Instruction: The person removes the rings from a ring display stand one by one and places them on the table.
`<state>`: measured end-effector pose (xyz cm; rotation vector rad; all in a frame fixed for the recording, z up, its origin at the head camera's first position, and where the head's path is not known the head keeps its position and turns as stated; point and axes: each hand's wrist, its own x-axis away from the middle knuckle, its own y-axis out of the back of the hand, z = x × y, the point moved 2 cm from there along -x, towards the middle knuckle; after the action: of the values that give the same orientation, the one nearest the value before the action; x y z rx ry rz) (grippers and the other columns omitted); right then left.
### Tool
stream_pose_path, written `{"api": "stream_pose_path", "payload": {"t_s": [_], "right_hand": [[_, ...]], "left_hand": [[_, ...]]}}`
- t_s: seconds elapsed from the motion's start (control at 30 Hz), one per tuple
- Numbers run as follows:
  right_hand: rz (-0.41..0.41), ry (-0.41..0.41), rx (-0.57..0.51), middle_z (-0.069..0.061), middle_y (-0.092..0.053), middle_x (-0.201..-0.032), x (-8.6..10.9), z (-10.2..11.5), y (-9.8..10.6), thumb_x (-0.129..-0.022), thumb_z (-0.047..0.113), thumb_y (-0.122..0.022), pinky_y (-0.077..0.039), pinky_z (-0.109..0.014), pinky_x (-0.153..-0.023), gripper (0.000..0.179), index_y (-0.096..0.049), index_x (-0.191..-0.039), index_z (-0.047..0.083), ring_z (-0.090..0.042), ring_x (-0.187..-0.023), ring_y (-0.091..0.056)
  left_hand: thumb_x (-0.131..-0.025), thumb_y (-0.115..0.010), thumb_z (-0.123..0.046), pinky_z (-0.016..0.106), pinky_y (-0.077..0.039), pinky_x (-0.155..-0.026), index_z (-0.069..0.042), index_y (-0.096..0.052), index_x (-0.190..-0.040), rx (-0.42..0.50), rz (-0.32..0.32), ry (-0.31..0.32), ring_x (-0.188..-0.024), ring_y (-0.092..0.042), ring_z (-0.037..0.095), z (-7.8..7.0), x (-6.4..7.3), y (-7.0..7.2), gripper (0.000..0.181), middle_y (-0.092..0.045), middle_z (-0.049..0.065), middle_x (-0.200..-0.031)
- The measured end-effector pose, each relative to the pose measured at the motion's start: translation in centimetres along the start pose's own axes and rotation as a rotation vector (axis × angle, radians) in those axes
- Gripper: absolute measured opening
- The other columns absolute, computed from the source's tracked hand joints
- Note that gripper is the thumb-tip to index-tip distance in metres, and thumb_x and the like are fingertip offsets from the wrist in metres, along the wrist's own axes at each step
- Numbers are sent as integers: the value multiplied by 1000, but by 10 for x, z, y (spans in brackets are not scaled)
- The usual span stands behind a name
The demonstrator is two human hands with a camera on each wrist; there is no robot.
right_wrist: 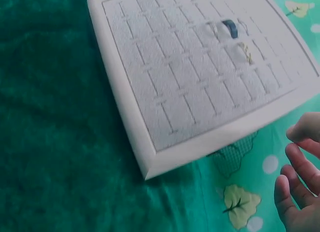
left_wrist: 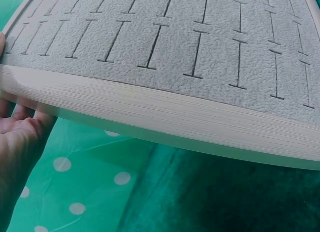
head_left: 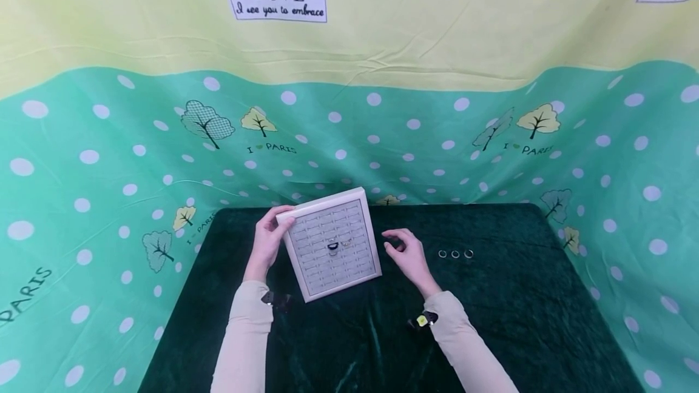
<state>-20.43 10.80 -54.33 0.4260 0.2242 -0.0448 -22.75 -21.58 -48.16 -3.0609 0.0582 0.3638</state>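
Note:
A square ring display tray (head_left: 343, 284) has a pale frame and a grey slotted pad. My left hand (head_left: 266, 241) grips it by its upper left corner, thumb on the front and fingers behind, holding it tilted. Near the pad's middle sit a dark ring (right_wrist: 230, 29), a gold-toned ring (right_wrist: 246, 51) and silvery ones. My right hand (head_left: 406, 253) is just right of the tray, apart from it, fingers loosely bent; nothing shows between thumb and fingertips. Farther right, three rings (head_left: 455, 251) lie in a row on the dark green cloth.
Dark green velvety cloth (head_left: 519, 320) covers the table. Behind and at both sides hangs a green and yellow curtain (head_left: 377, 126) with white dots and printed trees. A small dark wrist device (head_left: 423, 320) is strapped at the right sleeve, another (head_left: 276, 301) at the left.

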Motion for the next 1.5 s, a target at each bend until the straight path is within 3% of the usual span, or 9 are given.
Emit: {"api": "stream_pose_path", "payload": {"t_s": [0.2, 0.4, 0.83, 1.2, 1.5], "right_hand": [[21, 55, -21, -6, -62, -102, -4, 12, -11, -85, 0, -69, -49, -41, -69, 23, -70, -107, 7, -26, -89, -58], [58, 82, -44, -5, -61, -100, -7, 24, -21, -85, -1, -68, -48, -32, -68, 24, -70, -108, 4, -23, -87, -58], [146, 141, -48, -1, -60, -97, -13, 50, -41, -88, 4, -69, -48, -31, -69, 18, -70, -105, 6, -15, -82, -57], [180, 227, -3, -1, -64, -100, -10, 60, -58, -87, 5, -70, -50, -34, -78, 17, -70, -104, 6, -14, -88, -59], [194, 283, 77, -2, -63, -99, -13, 67, -73, -88, 7, -70, -50, -33, -77, 15, -70, -103, 8, -15, -87, -58]], "left_hand": [[-95, -58, 1, 31, -52, -76, 13, -51, -121, -5, 5, -5, -90, -61, 17, -1, 0, 0, 29, -63, 2, -105], [-95, -58, 0, 32, -52, -77, 13, -52, -121, -1, -1, 4, -91, -61, 18, -2, 1, -1, 30, -62, 2, -105], [-95, -60, -3, 32, -51, -78, 10, -54, -120, -13, -18, 17, -92, -61, 19, -1, 1, 0, 29, -64, 1, -106], [-95, -57, 2, 31, -52, -74, 14, -51, -120, -5, 28, -30, -88, -62, 18, 0, 2, -2, 28, -64, 4, -103], [-95, -58, 0, 32, -52, -76, 12, -53, -121, -17, 19, -20, -88, -62, 18, -4, 3, 0, 29, -64, 3, -103]]}}
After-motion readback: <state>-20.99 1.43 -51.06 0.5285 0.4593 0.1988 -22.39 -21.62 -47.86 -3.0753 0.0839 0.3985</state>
